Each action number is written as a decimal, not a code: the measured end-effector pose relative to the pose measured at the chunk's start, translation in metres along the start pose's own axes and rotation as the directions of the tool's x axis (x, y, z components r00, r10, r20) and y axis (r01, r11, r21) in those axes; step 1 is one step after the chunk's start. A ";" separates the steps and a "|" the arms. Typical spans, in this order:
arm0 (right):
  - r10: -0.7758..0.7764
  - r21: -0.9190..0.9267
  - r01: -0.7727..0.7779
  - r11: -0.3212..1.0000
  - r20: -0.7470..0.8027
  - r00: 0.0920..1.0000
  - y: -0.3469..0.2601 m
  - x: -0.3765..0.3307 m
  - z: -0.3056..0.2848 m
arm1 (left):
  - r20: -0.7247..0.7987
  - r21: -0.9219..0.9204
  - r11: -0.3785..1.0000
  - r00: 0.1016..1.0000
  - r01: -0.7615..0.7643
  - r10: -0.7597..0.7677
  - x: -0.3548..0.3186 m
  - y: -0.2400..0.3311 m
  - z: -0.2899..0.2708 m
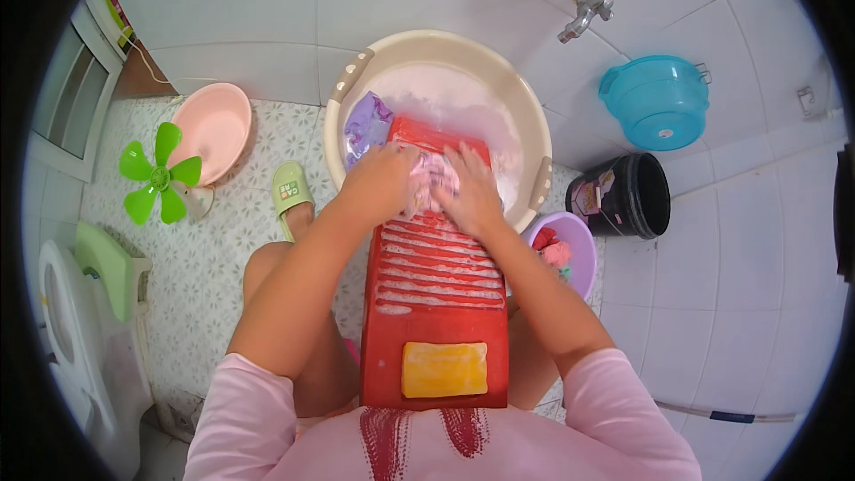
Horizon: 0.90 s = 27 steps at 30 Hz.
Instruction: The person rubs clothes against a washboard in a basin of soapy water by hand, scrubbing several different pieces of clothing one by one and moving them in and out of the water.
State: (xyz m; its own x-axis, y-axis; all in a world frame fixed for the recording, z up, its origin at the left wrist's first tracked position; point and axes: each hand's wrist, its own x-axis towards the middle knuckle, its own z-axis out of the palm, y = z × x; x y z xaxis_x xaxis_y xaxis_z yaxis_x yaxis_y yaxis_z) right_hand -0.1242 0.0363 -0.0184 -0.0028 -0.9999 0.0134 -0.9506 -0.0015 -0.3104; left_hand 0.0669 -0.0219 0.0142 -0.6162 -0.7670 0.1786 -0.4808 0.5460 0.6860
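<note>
Pink cloth (434,180) is bunched at the upper end of the red washboard (436,303), just above frame centre. It is clamped between the left hand (381,183) and the right hand (472,191), both curled shut on it and pressed down side by side. The washboard's top edge is propped inside the beige basin (534,138), with soapy water seen behind it and a purple garment (367,125) pushed against the basin's left wall. The ribbed face below the hands is left bare down to a yellow soap bar (444,369) at the board's lower end. On the right, the board's edge is crowded by a small purple bowl (583,245) and a black bucket (637,196). Open tiled floor is seen at left, bounded by a green slipper (290,189) and a pink basin (214,129).
</note>
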 end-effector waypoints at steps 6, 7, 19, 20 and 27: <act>0.081 0.096 -0.101 0.990 0.192 0.978 0.002 0.032 -0.005 | -0.025 0.143 0.964 0.975 0.224 -0.223 0.036 -0.014 0.005; 0.020 0.164 -0.072 0.984 0.295 0.955 -0.006 0.021 -0.010 | 0.042 0.112 0.972 0.976 0.207 -0.213 0.033 -0.015 0.000; 0.020 0.023 -0.021 1.000 0.020 1.000 0.021 0.033 0.005 | -0.005 0.144 0.965 0.975 0.220 -0.222 0.033 -0.005 0.002; -0.014 -0.003 0.014 1.000 -0.042 0.999 0.016 0.041 0.005 | -0.024 0.165 0.950 0.963 0.267 -0.267 0.034 -0.009 0.001; 0.022 0.761 -0.344 0.550 0.399 0.917 -0.006 0.029 -0.058 | -0.105 -0.137 0.972 0.973 0.192 -0.207 0.044 -0.003 -0.007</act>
State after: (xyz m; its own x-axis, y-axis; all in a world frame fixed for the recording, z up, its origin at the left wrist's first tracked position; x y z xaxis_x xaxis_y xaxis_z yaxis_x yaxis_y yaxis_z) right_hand -0.1364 0.0084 0.0387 0.1000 -0.9222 -0.3736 -0.2854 0.3331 -0.8987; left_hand 0.0457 -0.0596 0.0246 -0.4340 -0.8946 0.1060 -0.4999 0.3371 0.7978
